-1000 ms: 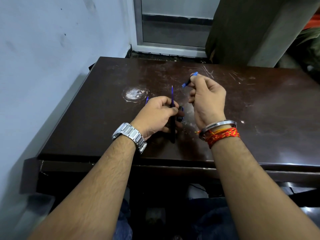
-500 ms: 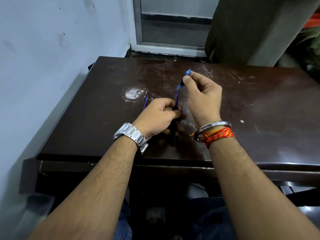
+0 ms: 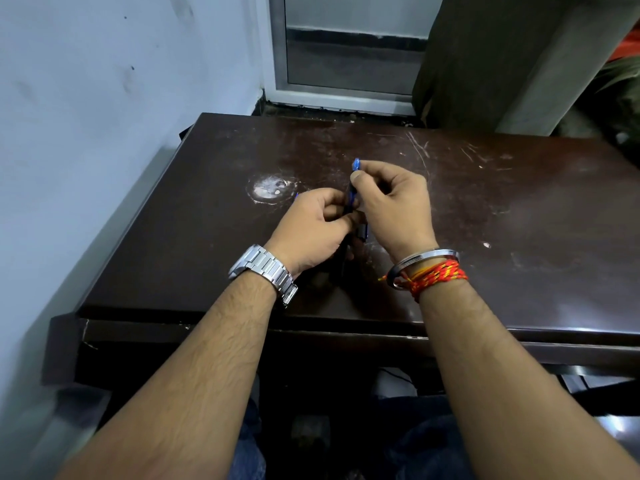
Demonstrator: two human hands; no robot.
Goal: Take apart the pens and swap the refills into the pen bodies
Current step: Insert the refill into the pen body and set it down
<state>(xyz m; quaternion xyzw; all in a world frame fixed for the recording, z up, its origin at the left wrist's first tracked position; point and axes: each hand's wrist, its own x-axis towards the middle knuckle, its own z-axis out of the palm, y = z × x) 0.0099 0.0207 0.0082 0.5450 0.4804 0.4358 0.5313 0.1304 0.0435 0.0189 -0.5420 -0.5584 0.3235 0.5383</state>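
My left hand (image 3: 311, 226) grips a dark pen body (image 3: 341, 261) that points down toward the table's front edge. A thin blue refill (image 3: 350, 199) sticks up out of the body between my two hands. My right hand (image 3: 394, 202) pinches a small blue end piece (image 3: 355, 165) at the top of the refill. A second blue sliver (image 3: 296, 195) peeks out behind my left hand; what it is I cannot tell. A small dark part (image 3: 362, 232) lies on the table under my right hand.
The dark brown table (image 3: 519, 220) is scratched and has a white worn patch (image 3: 272, 188) left of my hands. A pale wall runs along the left. A window frame (image 3: 346, 88) and a dark curtain (image 3: 467, 57) stand behind the table.
My right hand has brought the blue end piece down and left onto the top of the refill. The two hands are now close together.
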